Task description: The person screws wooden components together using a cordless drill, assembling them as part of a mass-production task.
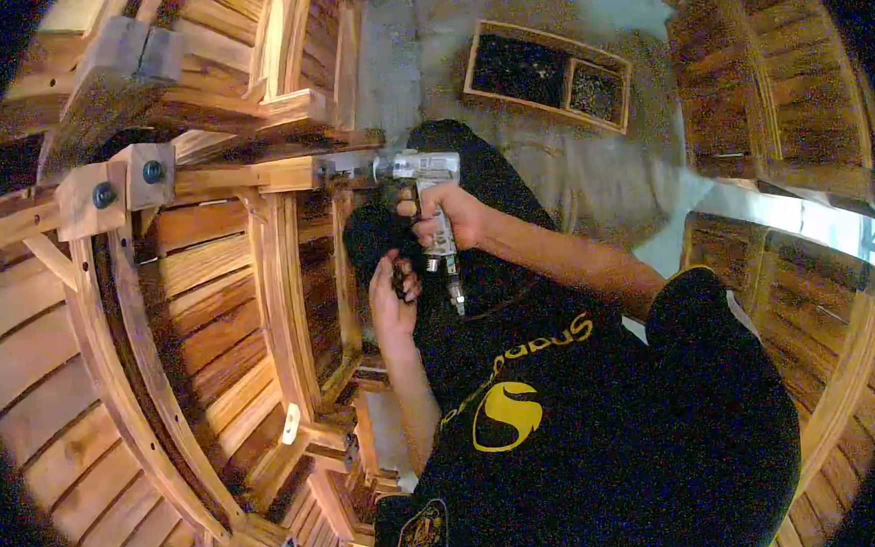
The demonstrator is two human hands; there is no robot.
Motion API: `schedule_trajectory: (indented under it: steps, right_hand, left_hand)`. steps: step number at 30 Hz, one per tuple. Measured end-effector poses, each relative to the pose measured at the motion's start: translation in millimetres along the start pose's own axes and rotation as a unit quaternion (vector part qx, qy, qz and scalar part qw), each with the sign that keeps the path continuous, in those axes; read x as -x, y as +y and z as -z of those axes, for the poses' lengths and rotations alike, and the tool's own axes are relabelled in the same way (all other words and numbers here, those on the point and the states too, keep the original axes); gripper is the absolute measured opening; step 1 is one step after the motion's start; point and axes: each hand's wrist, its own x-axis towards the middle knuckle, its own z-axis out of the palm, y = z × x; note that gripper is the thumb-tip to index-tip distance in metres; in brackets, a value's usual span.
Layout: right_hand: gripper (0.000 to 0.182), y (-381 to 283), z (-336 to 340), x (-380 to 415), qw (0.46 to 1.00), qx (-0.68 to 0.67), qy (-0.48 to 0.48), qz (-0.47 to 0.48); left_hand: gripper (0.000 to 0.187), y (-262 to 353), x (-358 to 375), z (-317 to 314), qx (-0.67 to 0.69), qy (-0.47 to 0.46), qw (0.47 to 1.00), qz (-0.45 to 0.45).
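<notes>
My right hand [451, 215] grips the handle of a silver air-powered driver [429, 164]. Its nose points left at the end of a wooden rail [286, 174]; blur hides whether the tip touches the wood. A hose fitting [456, 290] hangs below the handle. Lower and to the left, my left hand [394, 294] is curled with the fingers bent in, and small dark shapes show between them that I cannot make out. Two wooden blocks with black bolts, one block [148, 175] and the other [88, 202], sit farther left on the frame.
Slatted wooden furniture [211, 337] fills the left side. More wooden pieces [765, 63] stand on the right. On the floor beyond my knees lies a divided wooden box [541, 34] with dark small parts in one compartment and greyish ones in the other.
</notes>
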Motion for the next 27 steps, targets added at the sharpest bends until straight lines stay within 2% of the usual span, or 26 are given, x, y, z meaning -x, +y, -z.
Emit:
schedule_trajectory:
  steps: [2, 8, 11, 14, 18, 22, 27]
  right_hand:
    - [0.034, 1.7, 1.4, -1.5, 1.000, -0.005, -0.012, -0.006]
    - [0.036, 2.7, 10.9, -5.9, 1.000, 0.003, 0.002, -0.015]
    - [0.037, 3.4, 15.9, -5.6, 1.000, -0.003, 0.014, -0.014]
    - [0.038, 3.8, 13.5, -3.9, 1.000, -0.004, 0.022, -0.012]
    - [0.037, 6.6, 7.2, -2.3, 1.000, 0.016, 0.018, 0.008]
    - [0.037, 3.4, 6.7, -2.4, 0.999, 0.043, 0.018, 0.012]
    - [0.037, 4.2, -0.4, 0.4, 0.999, 0.020, 0.031, -0.004]
  left_hand:
    - [0.020, 1.0, 1.1, 2.4, -0.048, 0.042, 0.998, -0.018]
    - [0.020, 2.2, -1.6, 6.2, -0.039, 0.070, 0.997, -0.014]
    - [0.020, -3.1, -10.0, 22.0, 0.024, 0.053, 0.998, 0.011]
    - [0.022, -2.5, -10.0, 23.7, 0.021, 0.064, 0.997, 0.039]
    - [0.022, -2.2, -2.5, 25.6, -0.003, 0.089, 0.995, 0.038]
    - [0.022, -4.4, -2.8, 28.6, 0.014, 0.069, 0.997, 0.016]
    - [0.019, -5.5, -5.0, 29.7, 0.007, 0.103, 0.995, 0.003]
